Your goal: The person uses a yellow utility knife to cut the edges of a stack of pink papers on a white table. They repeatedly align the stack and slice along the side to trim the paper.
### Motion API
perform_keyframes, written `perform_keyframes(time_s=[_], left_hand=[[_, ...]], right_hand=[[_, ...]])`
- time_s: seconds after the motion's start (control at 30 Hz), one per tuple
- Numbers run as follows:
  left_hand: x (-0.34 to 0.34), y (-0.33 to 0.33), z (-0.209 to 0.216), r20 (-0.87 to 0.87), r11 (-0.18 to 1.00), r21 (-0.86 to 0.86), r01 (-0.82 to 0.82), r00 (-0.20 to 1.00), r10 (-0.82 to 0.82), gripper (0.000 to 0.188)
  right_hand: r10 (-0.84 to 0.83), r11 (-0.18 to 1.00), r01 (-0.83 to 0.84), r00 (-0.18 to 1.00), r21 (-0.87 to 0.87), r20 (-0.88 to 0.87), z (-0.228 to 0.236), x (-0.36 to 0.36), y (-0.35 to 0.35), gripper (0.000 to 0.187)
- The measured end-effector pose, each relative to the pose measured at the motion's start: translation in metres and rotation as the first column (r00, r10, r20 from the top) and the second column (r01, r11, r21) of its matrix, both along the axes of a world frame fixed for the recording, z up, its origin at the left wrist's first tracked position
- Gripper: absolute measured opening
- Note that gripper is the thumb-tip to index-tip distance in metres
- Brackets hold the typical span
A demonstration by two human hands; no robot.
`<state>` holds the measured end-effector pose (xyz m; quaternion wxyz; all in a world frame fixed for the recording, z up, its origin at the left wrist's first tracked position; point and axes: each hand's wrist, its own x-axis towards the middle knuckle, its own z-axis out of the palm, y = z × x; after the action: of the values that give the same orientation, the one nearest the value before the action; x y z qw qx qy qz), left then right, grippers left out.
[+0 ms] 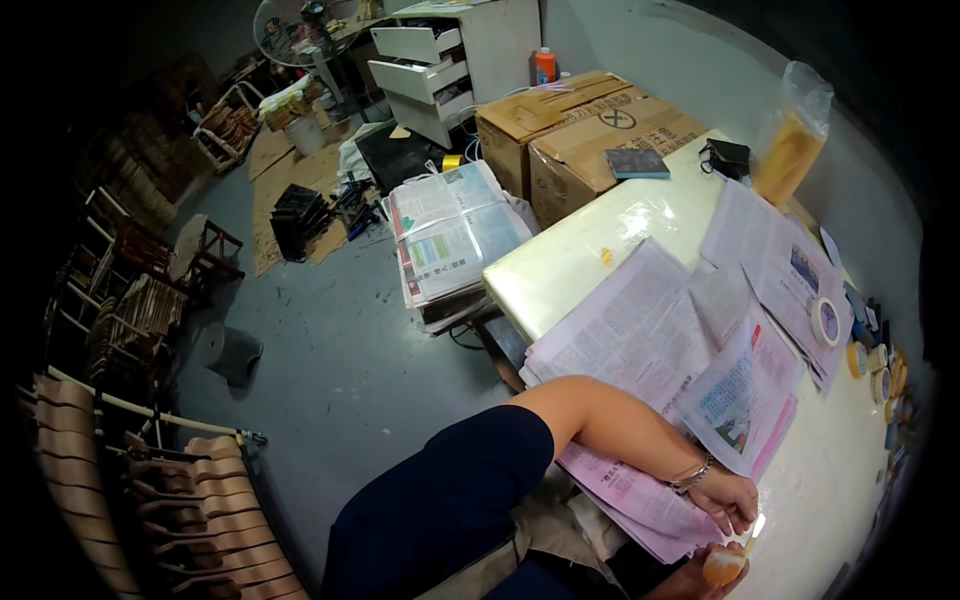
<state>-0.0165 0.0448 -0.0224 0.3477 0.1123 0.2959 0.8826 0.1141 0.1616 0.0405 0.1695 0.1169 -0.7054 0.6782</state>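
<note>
My left arm, in a dark sleeve with a bracelet at the wrist, reaches across the newspapers toward the table's near right. My left hand hangs with its fingers bent down and drawn together; what they hold, if anything, is too small to make out. Just below it, at the lower edge, my right hand grips a peeled mandarin, orange with white pith. A slim pale strip shows beside the fruit and the left fingertips; I cannot tell its kind or whether a hand touches it.
The glossy cream table carries rolls of tape along its right side and a dark notebook near its far end. Beyond stand cardboard boxes and a tied newspaper stack. Curved wooden pieces fill racks at left.
</note>
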Motion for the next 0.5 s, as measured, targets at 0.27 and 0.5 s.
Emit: perform_keyframes(time_s=[0.27,0.5], left_hand=[[0.003,0.001,0.004,-0.026,1.000,-0.007,0.007,1.000,-0.007,0.016],[-0.004,0.003,0.000,-0.037,1.000,-0.024,0.017,0.999,-0.018,0.022]], right_hand=[[0.039,0.998,-0.036,0.998,-0.053,0.044,0.002,0.002,-0.003,0.053],[0.300,0.932,-0.322,0.942,-0.163,-0.149,0.000,0.000,0.000,0.047]])
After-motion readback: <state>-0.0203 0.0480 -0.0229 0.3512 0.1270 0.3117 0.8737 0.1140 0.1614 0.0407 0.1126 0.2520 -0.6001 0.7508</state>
